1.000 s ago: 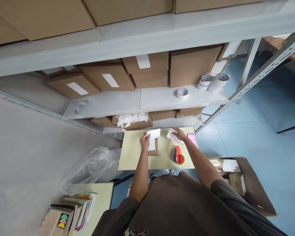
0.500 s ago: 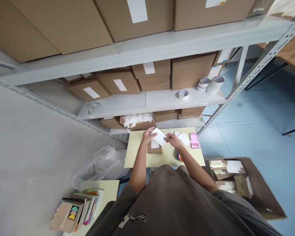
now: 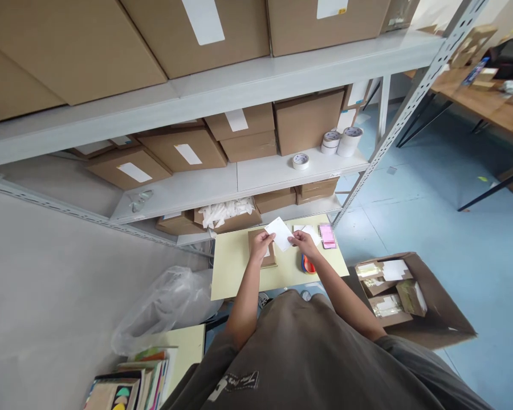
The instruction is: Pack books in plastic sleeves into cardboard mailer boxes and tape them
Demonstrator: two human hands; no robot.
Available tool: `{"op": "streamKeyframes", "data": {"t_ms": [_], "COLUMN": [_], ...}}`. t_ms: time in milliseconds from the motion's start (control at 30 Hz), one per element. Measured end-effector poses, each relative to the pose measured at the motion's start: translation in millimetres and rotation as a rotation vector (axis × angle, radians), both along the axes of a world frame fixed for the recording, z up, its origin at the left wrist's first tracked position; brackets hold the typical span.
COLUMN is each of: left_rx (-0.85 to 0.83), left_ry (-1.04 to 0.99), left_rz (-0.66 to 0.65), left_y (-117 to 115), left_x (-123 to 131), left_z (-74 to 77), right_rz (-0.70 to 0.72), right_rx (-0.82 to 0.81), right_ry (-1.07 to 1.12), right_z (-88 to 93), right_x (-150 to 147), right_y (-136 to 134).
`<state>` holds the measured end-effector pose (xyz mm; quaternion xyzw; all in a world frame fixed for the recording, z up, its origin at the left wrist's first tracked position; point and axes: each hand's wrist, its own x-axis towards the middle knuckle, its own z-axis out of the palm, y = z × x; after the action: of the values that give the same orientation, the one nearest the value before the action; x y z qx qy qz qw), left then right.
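A white card (image 3: 279,234) is held up between my two hands over the pale yellow table (image 3: 231,267). My left hand (image 3: 261,245) pinches its left edge, and my right hand (image 3: 303,241) pinches its right edge. Beneath the card and my left hand lies a flat brown box (image 3: 268,261) with a white label, partly covered. Near my right forearm is a roll of coloured tape (image 3: 308,264). White papers (image 3: 311,232) lie beyond my right hand, beside a pink pad (image 3: 327,236).
Metal shelves (image 3: 214,185) with cardboard boxes and white tape rolls (image 3: 300,162) rise ahead. On the floor at right stands an open carton (image 3: 440,302) of small boxes. A plastic bag (image 3: 166,307) and stacked books (image 3: 141,381) are at left.
The view has turned to the right. Both hands still hold the card, now further right of the brown box, and my left fingers have closed in on its edge.
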<state>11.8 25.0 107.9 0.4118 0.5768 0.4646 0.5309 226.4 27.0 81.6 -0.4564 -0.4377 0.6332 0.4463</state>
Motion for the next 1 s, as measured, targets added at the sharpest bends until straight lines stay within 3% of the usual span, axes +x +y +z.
{"op": "streamKeyframes", "data": {"t_ms": [267,500,667,1000], "left_rx": [-0.049,-0.008,0.005,0.000], "left_ry": [-0.134,-0.109,-0.123,-0.158], "left_rz": [-0.071,0.070,0.088,0.088], "left_y": [-11,-14,-15,-20], "left_x": [12,-6,-16,-13], "left_z": [-5.8,-3.4,3.4,11.2], "right_rz": [-0.032,0.077,0.140,0.126], "right_rx": [-0.019,-0.047,-0.015,-0.035], "right_ry": [0.029,0.030,0.021,0.019], "right_z": [10.2,26.7,34.0,41.8], "right_x": [-5,-1,0,-6], "right_y": [-9,-13,-15,-16]}}
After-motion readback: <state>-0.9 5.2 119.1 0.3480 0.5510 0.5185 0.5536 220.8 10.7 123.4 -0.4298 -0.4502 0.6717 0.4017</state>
